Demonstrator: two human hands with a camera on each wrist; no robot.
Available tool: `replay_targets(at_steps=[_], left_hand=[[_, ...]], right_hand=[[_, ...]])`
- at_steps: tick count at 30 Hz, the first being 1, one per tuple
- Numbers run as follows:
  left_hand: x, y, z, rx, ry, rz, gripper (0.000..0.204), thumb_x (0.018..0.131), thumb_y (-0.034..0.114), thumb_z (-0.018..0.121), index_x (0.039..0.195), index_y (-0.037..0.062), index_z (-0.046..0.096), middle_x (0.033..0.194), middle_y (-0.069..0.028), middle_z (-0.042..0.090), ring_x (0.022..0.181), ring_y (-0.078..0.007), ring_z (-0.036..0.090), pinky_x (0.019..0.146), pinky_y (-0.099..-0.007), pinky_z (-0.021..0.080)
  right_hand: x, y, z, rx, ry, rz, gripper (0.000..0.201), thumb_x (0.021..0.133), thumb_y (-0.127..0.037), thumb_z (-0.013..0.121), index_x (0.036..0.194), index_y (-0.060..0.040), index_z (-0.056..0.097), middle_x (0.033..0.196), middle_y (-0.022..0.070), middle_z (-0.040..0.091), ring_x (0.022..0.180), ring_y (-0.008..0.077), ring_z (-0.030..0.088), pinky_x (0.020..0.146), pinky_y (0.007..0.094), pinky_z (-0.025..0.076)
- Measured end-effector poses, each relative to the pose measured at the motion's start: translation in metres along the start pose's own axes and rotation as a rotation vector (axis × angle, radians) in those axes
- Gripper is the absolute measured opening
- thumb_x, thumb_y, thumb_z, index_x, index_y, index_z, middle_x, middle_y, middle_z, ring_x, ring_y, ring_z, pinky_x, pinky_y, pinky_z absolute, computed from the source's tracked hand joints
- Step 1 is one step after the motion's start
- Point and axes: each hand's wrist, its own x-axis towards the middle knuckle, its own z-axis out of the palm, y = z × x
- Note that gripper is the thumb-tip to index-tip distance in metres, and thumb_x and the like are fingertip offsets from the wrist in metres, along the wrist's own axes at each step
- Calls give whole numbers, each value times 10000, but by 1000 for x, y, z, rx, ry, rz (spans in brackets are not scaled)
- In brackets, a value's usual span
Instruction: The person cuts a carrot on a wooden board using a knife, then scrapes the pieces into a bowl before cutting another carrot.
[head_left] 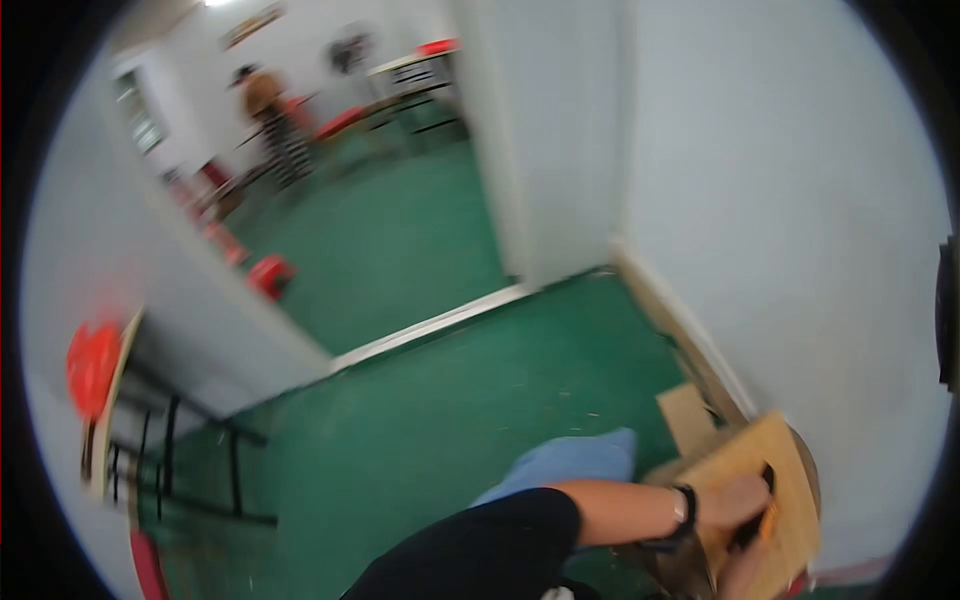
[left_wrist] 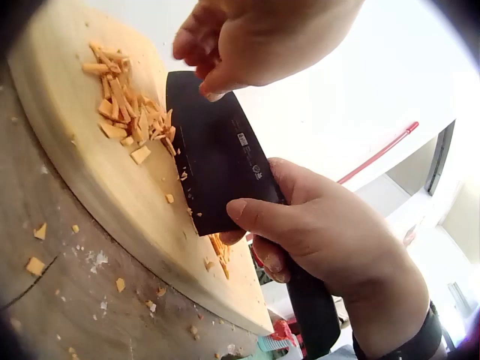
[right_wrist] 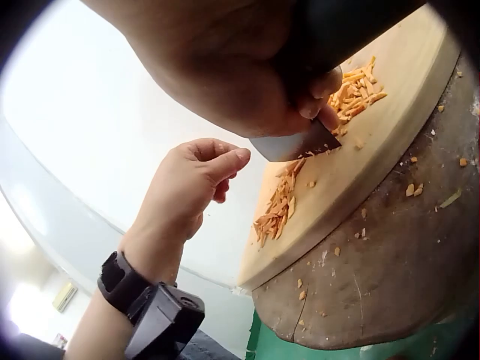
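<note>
My right hand [right_wrist: 225,82] grips the black handle of a cleaver [left_wrist: 217,154], thumb lying on its blade. Edge down, the blade meets a round wooden cutting board [right_wrist: 390,124], between two heaps of thin orange vegetable strips [left_wrist: 124,101]. The second heap of strips [right_wrist: 277,202] lies at the blade's other side. My left hand [right_wrist: 191,180] hovers beside the blade's far end, fingers loosely bent and nothing visible between them. In the left wrist view that hand overlaps the blade's upper corner. In the head view both hands are over the board.
Under the board is a worn wooden block [right_wrist: 360,277] scattered with orange crumbs. A pale wall [head_left: 780,200] rises close beside it. Across the green floor [head_left: 400,450] stands a table with a red bag [head_left: 92,370]. Beyond the doorway is another person [head_left: 270,115] near tables.
</note>
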Motion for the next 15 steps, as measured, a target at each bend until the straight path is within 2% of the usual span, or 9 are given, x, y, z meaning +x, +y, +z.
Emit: replay_targets(at_steps=[1, 3, 5, 6, 8, 11, 15], left_hand=[[1, 9, -13, -40, -7, -3, 201, 770, 145, 508, 650, 8, 592, 720, -195, 583, 707, -352, 591, 601, -442, 460], [4, 20, 4, -100, 234, -9, 147, 692, 109, 562, 668, -16, 635, 699, -229, 598, 696, -366, 614, 601, -434, 488], [-6, 31, 25, -349, 326, -63, 156, 678, 129, 573, 639, -7, 638, 636, -221, 589, 639, -369, 607, 570, -439, 482], [-38, 12, -10, -318, 358, -87, 156, 678, 129, 573, 639, -7, 638, 636, -221, 589, 639, -369, 607, 570, -439, 482], [-59, 4, -51, -238, 340, -75, 166, 691, 133, 566, 656, -11, 640, 651, -224, 592, 645, -371, 605, 578, -441, 481], [-84, -9, -74, -140, 303, -31, 181, 711, 138, 555, 683, -17, 642, 674, -229, 597, 655, -375, 603, 589, -445, 479], [-94, -6, -92, -84, 228, 74, 202, 738, 145, 540, 718, -25, 646, 704, -235, 604, 667, -380, 599, 604, -449, 477]], right_hand=[[4, -8, -3, 5, 138, -138, 346, 900, -165, 376, 1199, -101, 538, 1249, 133, 524, 1169, 299, 452, 1024, 365, 300], [29, -27, 28, 50, 58, -236, 343, 897, -161, 382, 1197, -98, 537, 1243, 135, 527, 1164, 299, 456, 1018, 366, 304], [30, -50, 49, 102, -19, -323, 339, 892, -155, 393, 1192, -90, 536, 1231, 139, 532, 1153, 301, 463, 1007, 368, 313], [26, -79, 78, 126, -54, -360, 337, 889, -152, 399, 1190, -87, 536, 1225, 140, 534, 1147, 302, 467, 1002, 369, 317], [31, -109, 108, 191, -124, -429, 333, 883, -145, 411, 1185, -79, 534, 1212, 144, 539, 1136, 303, 474, 991, 372, 326], [41, -150, 141, 258, -202, -524, 328, 875, -135, 428, 1178, -68, 532, 1194, 150, 546, 1120, 306, 485, 974, 375, 339], [56, -180, 155, 270, -265, -600, 323, 863, -122, 451, 1169, -54, 530, 1169, 157, 556, 1098, 309, 499, 952, 380, 357]])
